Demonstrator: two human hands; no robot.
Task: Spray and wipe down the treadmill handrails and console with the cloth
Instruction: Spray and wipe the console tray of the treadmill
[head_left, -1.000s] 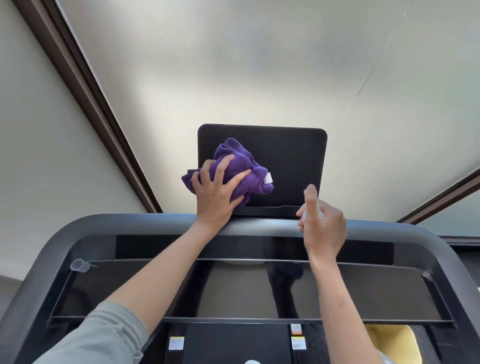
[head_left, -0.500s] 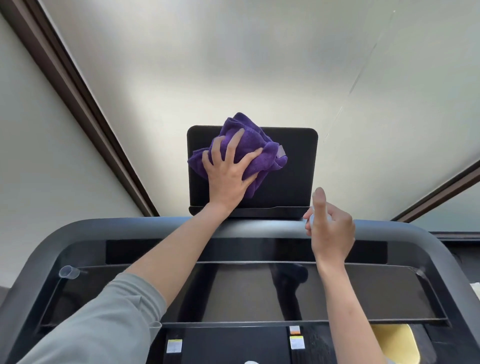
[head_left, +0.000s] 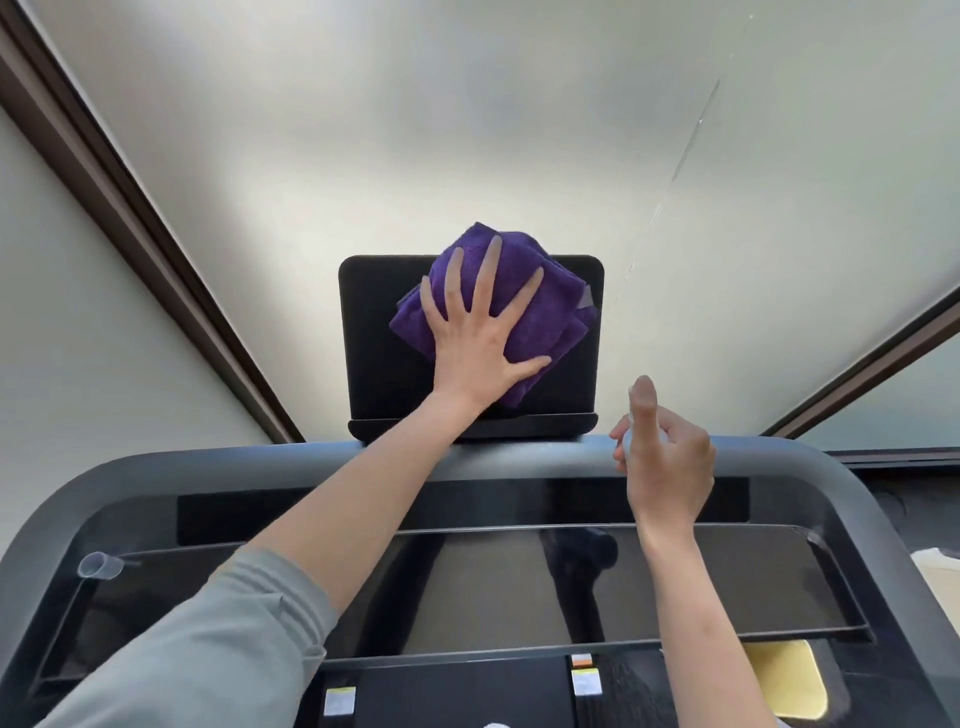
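My left hand (head_left: 480, 338) lies flat with spread fingers on a bunched purple cloth (head_left: 540, 306), pressing it against the upper right part of the black console screen (head_left: 371, 338). The cloth's top edge pokes above the screen. My right hand (head_left: 665, 457) is curled round a small pale spray bottle (head_left: 627, 441), mostly hidden in the fist, with the index finger raised over its top. That hand hovers in front of the grey curved handrail (head_left: 260, 460), below and right of the screen.
A glossy black console shelf (head_left: 493, 587) spans the frame under the handrail, with a small clear cup (head_left: 98, 565) at its left end. White and orange labels (head_left: 584, 680) sit below it. A frosted window with dark frames (head_left: 130, 208) fills the background.
My left hand has slid the cloth up and to the right across the screen and flattened its fingers on it. My right hand has stayed near the handrail holding the bottle.
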